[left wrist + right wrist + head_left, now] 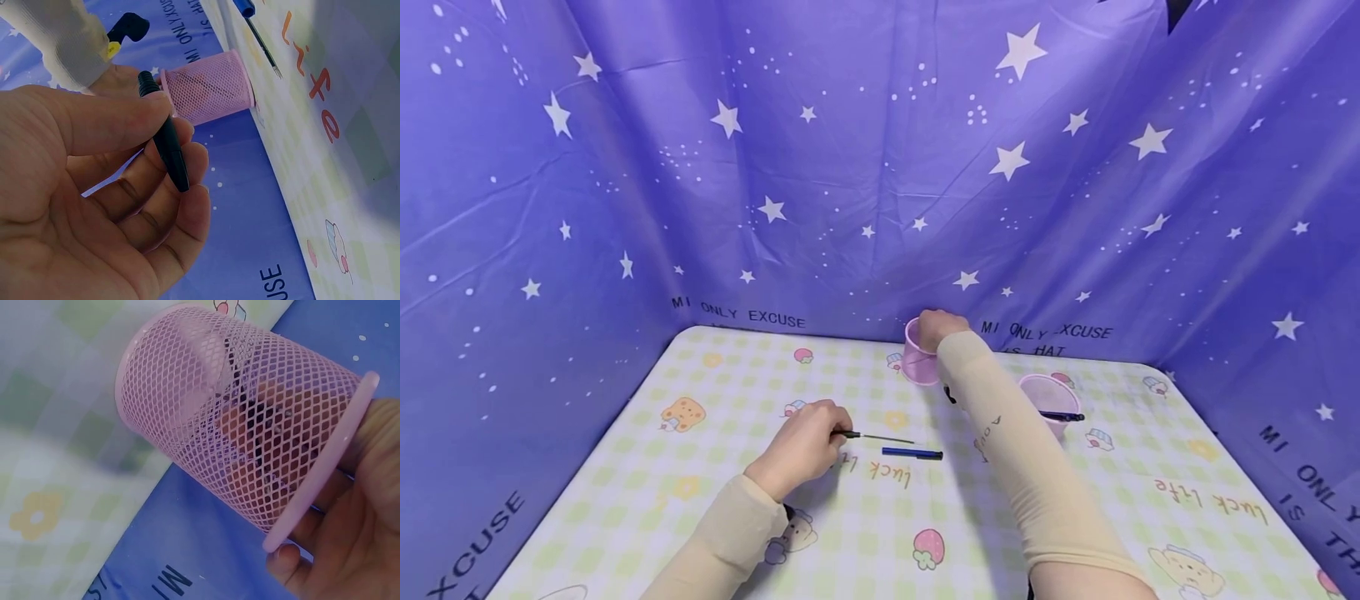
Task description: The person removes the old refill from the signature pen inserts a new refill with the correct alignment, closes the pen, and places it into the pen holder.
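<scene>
My left hand [808,437] pinches a short black pen section [167,147] between thumb and fingers; its threaded end points up in the left wrist view. On the table near that hand lie a thin pen refill [889,439] and a blue pen barrel [912,454]. Farther back, my right hand [942,327] reaches into the mouth of a pink mesh cup [917,367]. Through the mesh, its fingers appear curled around a thin dark stick [255,419]. The mesh partly hides that grip.
A second pink mesh cup [1048,387] stands to the right, partly behind my right forearm, with a dark pen [1063,416] at its front rim. A checked cloth [850,550] covers the table. Purple star-printed curtain [865,167] hangs close behind and at both sides.
</scene>
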Motion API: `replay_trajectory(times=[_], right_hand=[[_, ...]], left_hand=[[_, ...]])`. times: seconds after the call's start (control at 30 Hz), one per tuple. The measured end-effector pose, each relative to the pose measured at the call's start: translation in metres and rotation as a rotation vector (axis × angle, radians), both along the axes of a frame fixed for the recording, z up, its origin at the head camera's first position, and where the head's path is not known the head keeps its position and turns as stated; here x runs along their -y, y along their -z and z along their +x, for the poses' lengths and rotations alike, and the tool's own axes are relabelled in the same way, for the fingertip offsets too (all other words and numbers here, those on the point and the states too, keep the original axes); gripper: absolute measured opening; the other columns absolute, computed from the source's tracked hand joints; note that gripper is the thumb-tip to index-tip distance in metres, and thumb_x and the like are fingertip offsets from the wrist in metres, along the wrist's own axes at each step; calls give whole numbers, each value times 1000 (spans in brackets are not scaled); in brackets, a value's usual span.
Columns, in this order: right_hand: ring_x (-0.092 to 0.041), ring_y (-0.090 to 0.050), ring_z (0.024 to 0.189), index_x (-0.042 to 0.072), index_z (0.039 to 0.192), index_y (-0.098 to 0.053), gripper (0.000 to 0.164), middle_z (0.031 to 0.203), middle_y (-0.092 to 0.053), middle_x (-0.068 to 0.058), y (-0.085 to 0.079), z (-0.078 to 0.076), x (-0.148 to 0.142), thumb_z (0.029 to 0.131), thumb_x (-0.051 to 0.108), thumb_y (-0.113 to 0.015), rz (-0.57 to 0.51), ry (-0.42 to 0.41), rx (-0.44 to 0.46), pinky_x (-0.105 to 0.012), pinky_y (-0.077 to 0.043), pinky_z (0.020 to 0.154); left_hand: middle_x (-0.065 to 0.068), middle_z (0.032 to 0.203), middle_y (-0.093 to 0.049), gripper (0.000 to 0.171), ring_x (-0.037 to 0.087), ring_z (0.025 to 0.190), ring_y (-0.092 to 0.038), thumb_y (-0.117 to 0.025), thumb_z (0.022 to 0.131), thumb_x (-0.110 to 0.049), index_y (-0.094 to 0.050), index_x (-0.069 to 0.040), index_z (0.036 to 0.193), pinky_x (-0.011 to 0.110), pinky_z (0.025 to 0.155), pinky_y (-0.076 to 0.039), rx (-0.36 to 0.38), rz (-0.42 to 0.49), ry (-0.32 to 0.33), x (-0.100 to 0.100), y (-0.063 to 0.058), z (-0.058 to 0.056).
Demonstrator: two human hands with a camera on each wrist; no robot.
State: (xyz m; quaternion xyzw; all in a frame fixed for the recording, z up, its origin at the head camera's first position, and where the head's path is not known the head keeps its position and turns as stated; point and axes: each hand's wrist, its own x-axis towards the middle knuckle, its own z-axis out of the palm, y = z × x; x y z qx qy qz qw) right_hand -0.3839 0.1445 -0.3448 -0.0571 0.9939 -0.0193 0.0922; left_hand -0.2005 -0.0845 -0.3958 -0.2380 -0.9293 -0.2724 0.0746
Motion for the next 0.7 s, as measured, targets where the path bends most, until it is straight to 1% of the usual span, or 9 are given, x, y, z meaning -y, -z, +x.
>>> replay_trajectory(times=[0.23,0.37,0.53,0.7], right_hand=[[-29,-58,99,8,108,-66,26,106,-65,-12,-1,0,1,82,14,-68,-26,41,18,-50,-42,93],[-29,-58,98,9,106,-66,27,105,-66,-11,-2,1,1,80,14,-70,-5,50,25,-49,-40,95],[-28,-58,98,9,106,-66,31,106,-66,-11,-2,1,5,76,15,-72,16,37,22,-47,-37,95],[-28,-57,101,10,108,-65,29,109,-66,-11,1,-1,6,80,16,-69,1,39,11,-48,-35,97]], left_hand=[[-6,79,-58,16,8,71,-52,-69,80,2,-71,-13,85,27,66,-48,-1,5,-2,1,-1,0],[-6,79,-58,17,8,70,-51,-69,80,3,-71,-13,84,27,66,-47,-5,1,-1,1,-2,0],[-6,79,-58,16,8,70,-52,-69,80,3,-71,-13,84,27,66,-47,-1,2,-5,2,-3,1],[-6,79,-58,16,8,71,-52,-69,80,2,-71,-13,84,28,67,-48,-4,3,-7,2,-2,1]])
